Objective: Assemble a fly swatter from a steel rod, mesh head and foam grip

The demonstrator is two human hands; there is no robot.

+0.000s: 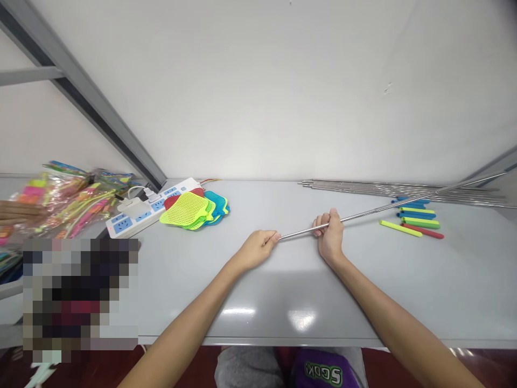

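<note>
A white wall (258, 91) rises behind a pale grey bench (464, 280). A thin steel rod (375, 212) lies almost level just above the bench, its long axis running from the near end at centre towards the far right corner, where its tip passes over a pile of similar steel rods (404, 189). The right hand (330, 235) is closed around the rod in a full fist. The left hand (256, 249) is curled shut at the rod's near end, and its fingertips (273, 237) are on the metal.

Just beyond the right hand lie coloured foam sleeves (412, 218) in blue, green, yellow and red. Further left, yellow-green, teal and red plastic fly swatter heads (194, 210) overlap beside a white power strip (139, 213). Clear bags of colourful items (68, 199) are heaped at the left. On the person's lap, a purple item (319, 369) bears green lettering that looks like "SGDK". A patch at lower left is too blurred to tell.
</note>
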